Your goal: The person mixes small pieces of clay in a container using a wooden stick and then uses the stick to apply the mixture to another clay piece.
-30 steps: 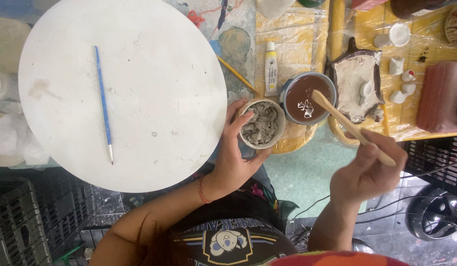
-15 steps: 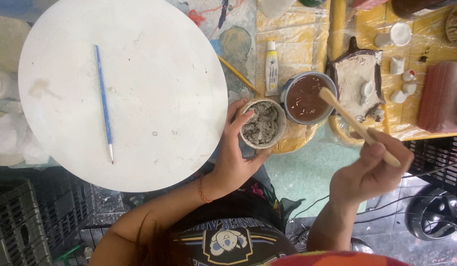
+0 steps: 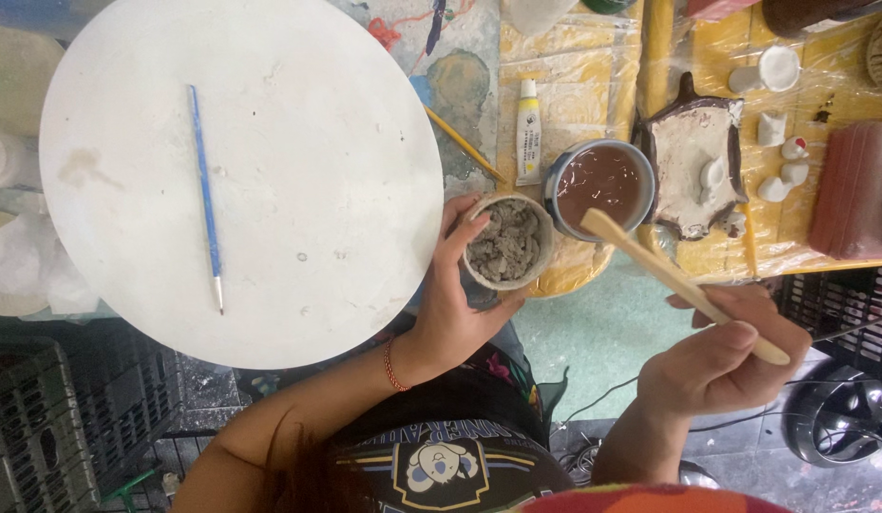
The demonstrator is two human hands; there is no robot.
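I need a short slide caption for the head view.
Left hand holds clay cup; right hand grips wooden stick.

Left hand (image 3: 455, 304) cupped with fingers curled; right hand (image 3: 721, 366) fisted, raised.

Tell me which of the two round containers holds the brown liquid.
The metal-rimmed cup beside the white paint tube; the small bowl in the left hand holds lumpy grey clay instead.

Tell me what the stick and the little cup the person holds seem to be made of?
Stick in the right hand: likely wood, pale tan, matte. Little cup in the left hand: probably unglazed clay, dull beige rim, with lumpy grey clay-like filling.
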